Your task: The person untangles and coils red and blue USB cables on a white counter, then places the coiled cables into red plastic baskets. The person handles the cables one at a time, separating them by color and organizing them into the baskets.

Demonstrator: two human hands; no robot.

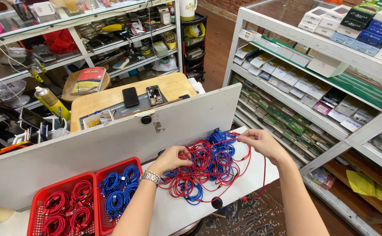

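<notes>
Left hand [170, 159]: fingers curled down into the near-left side of the cable pile [208, 164], pinching red strands; a metal watch [150, 177] sits on the wrist.
Right hand [261, 142]: at the far-right edge of the pile, thumb and fingers closed narrow on a red cable [247, 150] — the strand loops down from the grip toward the near edge of the table.
Cable pile: a loose tangle of red and blue cables, lying on the white table [173, 214] between the two hands, just in front of the white board.
Red basket, left [40, 199]: on the near-left of the table, holding coiled red cables [68, 207].
Red basket, right [103, 177]: touching the first basket's right side, holding coiled blue cables [121, 188]; it sits just left of the left forearm.
White board [112, 140]: stands upright along the far edge of the table, running from near left to far right.
Wooden bench [112, 98]: behind the board, carrying a black phone [130, 97] and an opened phone [154, 95] side by side.
Spray can [51, 101]: yellow, tilted, left of the bench.
Book [88, 80]: red cover — resting on a round wooden stool at the bench's far left.
Right shelves [330, 52]: white rack on the right, filled with rows of small boxes and packets.
</notes>
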